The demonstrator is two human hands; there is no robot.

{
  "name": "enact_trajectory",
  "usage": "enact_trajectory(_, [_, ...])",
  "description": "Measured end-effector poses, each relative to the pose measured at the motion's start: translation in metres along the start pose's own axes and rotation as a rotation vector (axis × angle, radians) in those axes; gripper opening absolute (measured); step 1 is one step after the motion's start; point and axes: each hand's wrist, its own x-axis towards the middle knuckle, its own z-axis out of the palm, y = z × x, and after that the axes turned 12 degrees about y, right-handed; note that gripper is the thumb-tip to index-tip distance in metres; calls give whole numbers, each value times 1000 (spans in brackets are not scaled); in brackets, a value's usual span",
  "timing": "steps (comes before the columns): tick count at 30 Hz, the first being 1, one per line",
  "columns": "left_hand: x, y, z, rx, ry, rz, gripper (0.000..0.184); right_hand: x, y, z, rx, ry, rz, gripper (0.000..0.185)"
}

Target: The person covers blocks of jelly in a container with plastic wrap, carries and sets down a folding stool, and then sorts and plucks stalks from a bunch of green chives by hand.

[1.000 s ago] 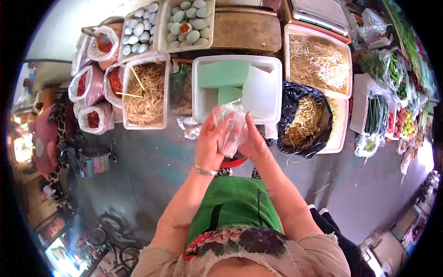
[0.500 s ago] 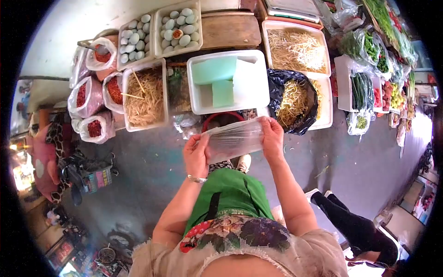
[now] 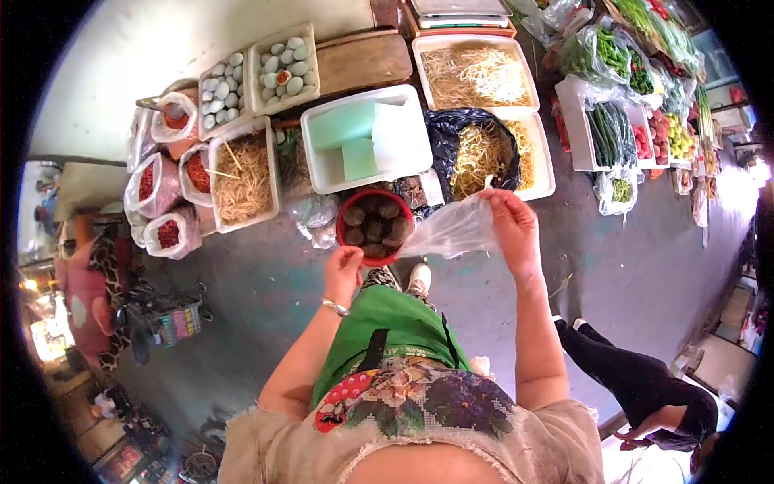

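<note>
A clear plastic bag (image 3: 455,226) hangs from my right hand (image 3: 516,230), which pinches its edge to the right of a red tub. The bag trails left to the tub's rim. My left hand (image 3: 344,270) is closed at the lower left of the red tub (image 3: 342,229); what its fingers hold, if anything, is too small to make out. Several dark round items (image 3: 373,231) lie inside the tub. Behind it is a white bin (image 3: 314,179) with green and white slabs.
Bean sprouts (image 3: 480,77) and a black bag of sprouts (image 3: 439,137) are at the back right. Eggs (image 3: 284,68), a tray of pale shreds (image 3: 242,181) and bags of red spice (image 3: 167,234) are at the left. A person in black (image 3: 629,371) is at the lower right.
The bag went from bunched between both hands to stretched, and now trails from my right hand. My hands have moved apart, and the red tub shows fully. The view has shifted right.
</note>
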Motion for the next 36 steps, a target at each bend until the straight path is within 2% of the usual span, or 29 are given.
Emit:
enact_trajectory(3, [-32,63,30,263,-216,572,56,-23,-12,-6,-225,-276,-46,18])
enact_trajectory(4, [-47,92,49,176,-370,706,67,-31,-14,-8,-293,-361,-65,19])
enact_trajectory(5, [-63,124,62,333,-494,827,76,-39,-19,-8,-379,-428,-125,19])
enact_trajectory(6, [-71,141,78,314,-634,1005,76,-46,-23,-7,-439,-461,-169,19])
enact_trajectory(7, [-79,150,95,287,-797,1018,73,-54,-26,-9,-475,-455,-204,19])
enact_trajectory(9, [-87,156,119,385,-983,977,50,-61,-26,-21,-528,-416,-238,18])
enact_trajectory(10, [-89,155,122,386,-993,980,50,-63,-28,-28,-548,-399,-242,18])
enact_trajectory(12, [-87,150,127,549,-1058,800,31,-67,-41,-44,-632,-439,-292,15])
enact_trajectory(13, [-87,147,127,553,-1072,801,31,-69,-48,-50,-659,-447,-306,14])
enact_trajectory(15, [-89,140,121,474,-1014,797,14,-77,-53,-59,-539,-395,-321,12])
enact_trajectory(16, [-99,150,117,571,-946,567,9,-79,-54,-63,-489,-368,-330,12])
enact_trajectory(17, [-83,134,113,496,-942,724,7,-81,-55,-67,-439,-341,-341,13])
enact_trajectory(19, [-94,140,111,481,-849,593,5,-84,-63,-78,-486,-378,-284,13])
enact_trajectory(24, [-104,145,112,522,-759,726,4,-85,-51,-104,-490,-389,-274,11])
enact_trajectory(28, [-124,161,117,555,-675,550,5,-84,-42,-124,-420,-268,-304,10])
enact_trajectory(29, [-125,159,118,561,-682,561,5,-84,-40,-129,-406,-243,-296,9])
enact_trajectory(32, [-127,152,124,493,-632,866,6,-81,-38,-142,-642,-110,-417,10])
enact_trajectory(36, [-142,161,128,494,-608,925,4,-82,-38,-154,-781,80,-561,9])
